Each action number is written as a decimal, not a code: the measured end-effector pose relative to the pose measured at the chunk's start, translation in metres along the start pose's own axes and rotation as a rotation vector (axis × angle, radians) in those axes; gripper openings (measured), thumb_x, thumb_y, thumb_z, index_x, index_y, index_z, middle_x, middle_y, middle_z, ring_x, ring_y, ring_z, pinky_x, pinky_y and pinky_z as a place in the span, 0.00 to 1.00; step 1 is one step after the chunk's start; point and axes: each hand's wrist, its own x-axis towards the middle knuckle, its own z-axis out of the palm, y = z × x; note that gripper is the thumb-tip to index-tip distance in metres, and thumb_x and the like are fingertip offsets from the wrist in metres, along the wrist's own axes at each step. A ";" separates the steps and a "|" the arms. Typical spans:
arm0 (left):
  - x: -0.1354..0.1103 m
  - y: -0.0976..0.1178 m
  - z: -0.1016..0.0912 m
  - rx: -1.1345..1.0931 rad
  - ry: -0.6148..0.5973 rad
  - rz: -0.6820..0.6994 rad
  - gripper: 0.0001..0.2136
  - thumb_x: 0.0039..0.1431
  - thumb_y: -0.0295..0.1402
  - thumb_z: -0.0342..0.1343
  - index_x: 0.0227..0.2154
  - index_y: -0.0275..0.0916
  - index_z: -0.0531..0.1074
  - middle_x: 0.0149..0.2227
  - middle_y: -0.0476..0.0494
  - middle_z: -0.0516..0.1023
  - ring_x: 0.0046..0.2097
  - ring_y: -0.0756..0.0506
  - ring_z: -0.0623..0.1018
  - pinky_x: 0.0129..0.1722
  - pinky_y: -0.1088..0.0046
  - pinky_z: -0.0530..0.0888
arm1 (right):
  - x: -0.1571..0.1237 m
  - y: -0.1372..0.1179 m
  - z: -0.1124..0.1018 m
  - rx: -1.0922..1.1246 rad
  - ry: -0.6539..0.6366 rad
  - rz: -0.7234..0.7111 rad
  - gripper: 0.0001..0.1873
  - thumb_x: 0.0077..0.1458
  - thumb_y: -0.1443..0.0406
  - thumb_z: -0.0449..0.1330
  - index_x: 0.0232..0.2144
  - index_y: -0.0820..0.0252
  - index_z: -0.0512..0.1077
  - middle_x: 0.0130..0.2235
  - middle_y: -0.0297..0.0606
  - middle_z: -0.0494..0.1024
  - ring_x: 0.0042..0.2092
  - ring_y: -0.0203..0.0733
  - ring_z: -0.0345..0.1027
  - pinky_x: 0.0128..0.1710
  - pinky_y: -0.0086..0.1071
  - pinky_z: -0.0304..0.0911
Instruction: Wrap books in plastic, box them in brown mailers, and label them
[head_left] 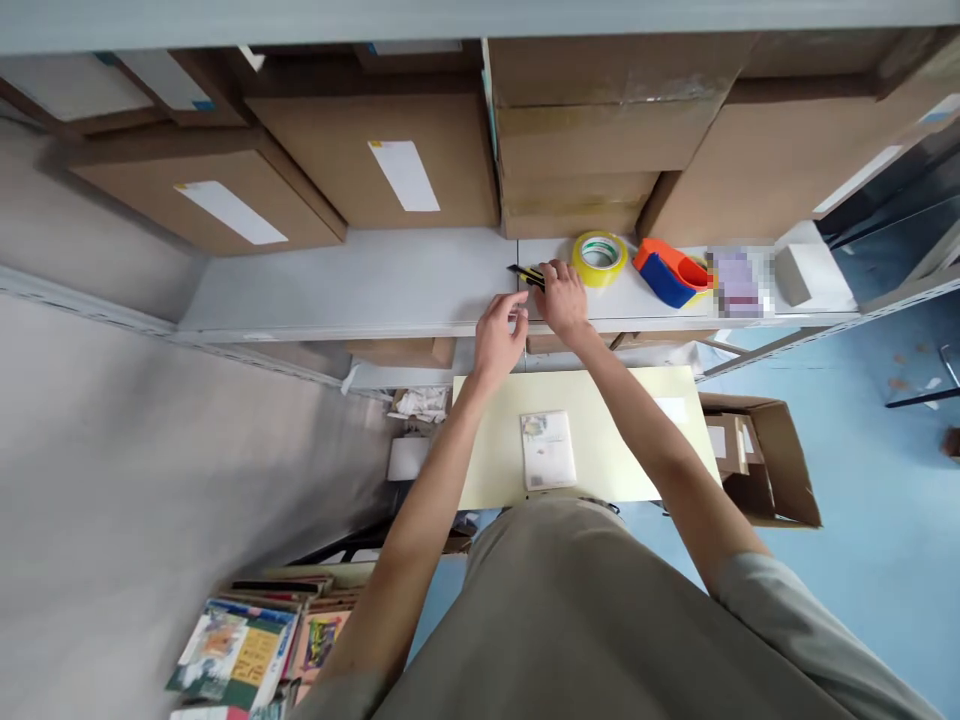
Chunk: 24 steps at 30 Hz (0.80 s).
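Two hands are up at the smooth grey shelf [337,285]. The right hand [561,298] has its fingers closed over one yellow-and-black utility knife [525,274], which lies on the shelf with its rear end hidden under the palm. The left hand [499,338] hovers just beside, fingers loosely curled, holding nothing. Alongside sit one glossy round tape roll [600,258] and one red-and-blue dispenser [667,272]; the item past them is too blurred to make out.

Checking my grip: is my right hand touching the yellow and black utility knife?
Touching. Head view shows the right hand resting on the yellow and black utility knife, no gap.
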 end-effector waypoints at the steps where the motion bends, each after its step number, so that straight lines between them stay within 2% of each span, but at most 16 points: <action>1: -0.004 -0.002 -0.005 0.005 0.000 -0.010 0.16 0.76 0.25 0.56 0.59 0.43 0.81 0.59 0.38 0.89 0.53 0.43 0.90 0.58 0.65 0.88 | 0.008 -0.001 0.003 -0.007 -0.035 0.018 0.26 0.79 0.67 0.53 0.72 0.68 0.73 0.72 0.66 0.77 0.71 0.67 0.69 0.72 0.58 0.67; 4: -0.032 -0.020 -0.010 0.019 -0.012 -0.075 0.15 0.75 0.25 0.56 0.57 0.44 0.82 0.58 0.39 0.90 0.52 0.42 0.90 0.58 0.64 0.88 | 0.015 0.003 0.014 -0.012 -0.057 0.038 0.25 0.80 0.68 0.49 0.70 0.67 0.75 0.68 0.65 0.81 0.69 0.66 0.70 0.71 0.58 0.67; 7: -0.083 -0.054 0.002 0.023 -0.062 -0.173 0.16 0.75 0.24 0.55 0.57 0.44 0.81 0.58 0.39 0.90 0.54 0.42 0.90 0.60 0.62 0.88 | -0.010 0.010 0.021 -0.002 0.015 -0.002 0.28 0.85 0.61 0.44 0.74 0.61 0.71 0.68 0.60 0.80 0.70 0.65 0.71 0.72 0.60 0.67; 10: -0.157 -0.092 0.025 0.070 -0.199 -0.317 0.16 0.74 0.24 0.56 0.59 0.44 0.81 0.59 0.37 0.89 0.58 0.39 0.89 0.64 0.58 0.87 | -0.064 0.015 0.022 0.058 0.062 -0.075 0.32 0.88 0.52 0.39 0.79 0.52 0.67 0.72 0.54 0.76 0.72 0.62 0.70 0.75 0.59 0.67; 12: -0.210 -0.112 0.041 0.137 -0.317 -0.431 0.17 0.72 0.24 0.58 0.59 0.42 0.81 0.60 0.32 0.88 0.63 0.34 0.87 0.70 0.51 0.84 | -0.111 0.017 0.027 0.151 0.080 -0.105 0.35 0.88 0.47 0.37 0.79 0.53 0.68 0.75 0.52 0.74 0.73 0.60 0.70 0.77 0.59 0.67; 14: -0.258 -0.125 0.056 0.191 -0.425 -0.523 0.20 0.70 0.23 0.58 0.62 0.38 0.80 0.64 0.26 0.85 0.71 0.30 0.82 0.77 0.44 0.78 | -0.162 0.020 0.040 0.208 0.036 -0.079 0.36 0.88 0.46 0.37 0.79 0.54 0.68 0.74 0.53 0.75 0.74 0.62 0.70 0.77 0.64 0.67; 16: -0.294 -0.133 0.070 0.204 -0.509 -0.568 0.24 0.69 0.22 0.57 0.66 0.34 0.77 0.72 0.21 0.79 0.79 0.28 0.75 0.82 0.41 0.72 | -0.212 0.024 0.062 0.231 -0.056 -0.009 0.35 0.88 0.46 0.39 0.79 0.53 0.68 0.73 0.55 0.76 0.74 0.65 0.71 0.75 0.68 0.70; 18: -0.318 -0.138 0.084 0.187 -0.563 -0.570 0.27 0.70 0.23 0.56 0.71 0.34 0.74 0.80 0.22 0.71 0.85 0.28 0.66 0.85 0.39 0.66 | -0.258 0.030 0.088 0.246 -0.145 0.103 0.32 0.87 0.48 0.43 0.79 0.51 0.69 0.71 0.56 0.78 0.73 0.65 0.73 0.72 0.67 0.73; 20: -0.331 -0.140 0.098 0.162 -0.574 -0.563 0.28 0.73 0.27 0.56 0.74 0.36 0.72 0.84 0.25 0.65 0.89 0.29 0.59 0.87 0.37 0.61 | -0.298 0.036 0.115 0.270 -0.202 0.225 0.30 0.86 0.50 0.49 0.79 0.51 0.70 0.68 0.57 0.81 0.70 0.64 0.75 0.70 0.64 0.76; 24: -0.338 -0.136 0.117 0.150 -0.589 -0.547 0.31 0.75 0.30 0.55 0.79 0.41 0.69 0.87 0.28 0.62 0.90 0.29 0.53 0.88 0.31 0.52 | -0.357 0.039 0.151 0.320 -0.241 0.407 0.26 0.82 0.54 0.56 0.74 0.55 0.75 0.62 0.56 0.84 0.64 0.61 0.79 0.68 0.60 0.79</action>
